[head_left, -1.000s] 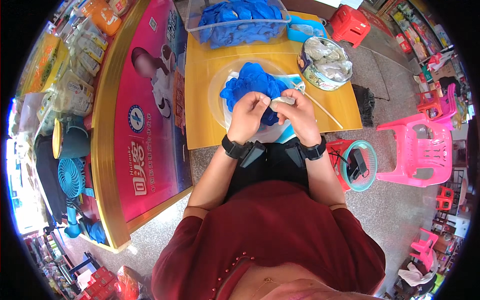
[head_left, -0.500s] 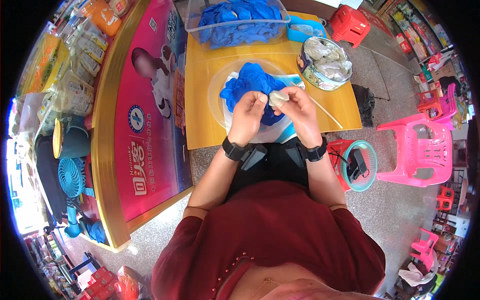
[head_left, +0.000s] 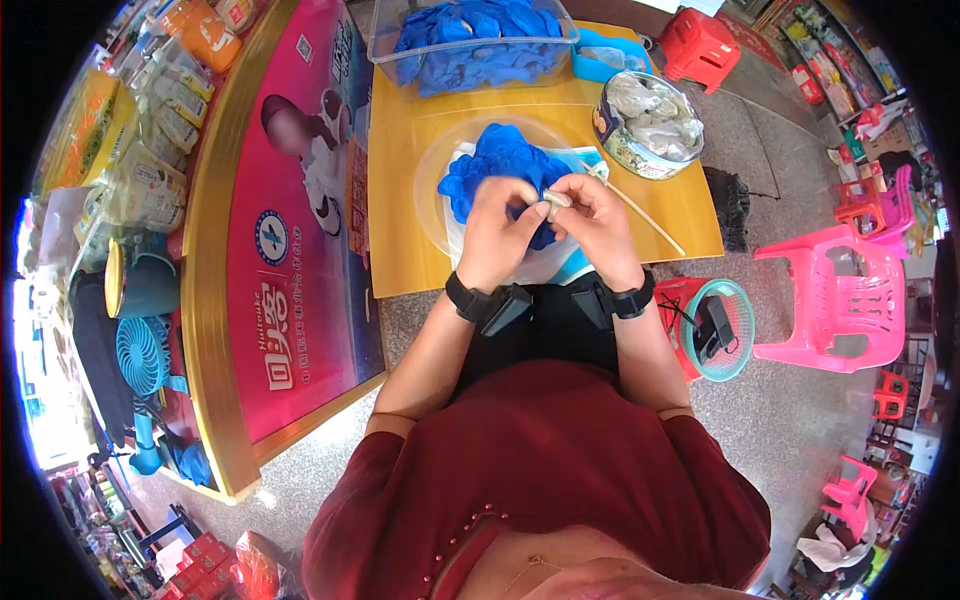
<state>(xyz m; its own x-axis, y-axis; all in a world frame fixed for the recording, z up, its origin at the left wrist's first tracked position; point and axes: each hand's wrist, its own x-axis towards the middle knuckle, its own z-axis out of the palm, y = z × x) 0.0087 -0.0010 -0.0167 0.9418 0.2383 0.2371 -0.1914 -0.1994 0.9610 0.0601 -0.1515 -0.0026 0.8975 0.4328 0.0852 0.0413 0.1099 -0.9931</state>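
Observation:
My left hand [head_left: 500, 225] and my right hand [head_left: 595, 220] meet over a heap of blue petal-like pieces [head_left: 490, 165] in a wide pale tray [head_left: 435, 155]. My right fingers pinch a small crumpled pale piece [head_left: 557, 200]; my left thumb presses at it, with the left fingertips blurred and curled. A thin wooden stick [head_left: 650, 222] lies just right of the tray on the yellow table [head_left: 400, 200]. A round tin [head_left: 645, 125] of pale bagged bits stands at the table's right, behind my right hand.
A clear bin [head_left: 470, 50] of blue pieces and a small blue box [head_left: 610, 58] sit at the back. A pink counter [head_left: 290, 250] borders the left. At right are a red stool [head_left: 695, 50], a mesh basket [head_left: 720, 330] and a pink chair [head_left: 830, 300].
My left fingers have moved in onto the pale piece, which looks more folded than half a second ago. My left hand has curled and shifted slightly rightward.

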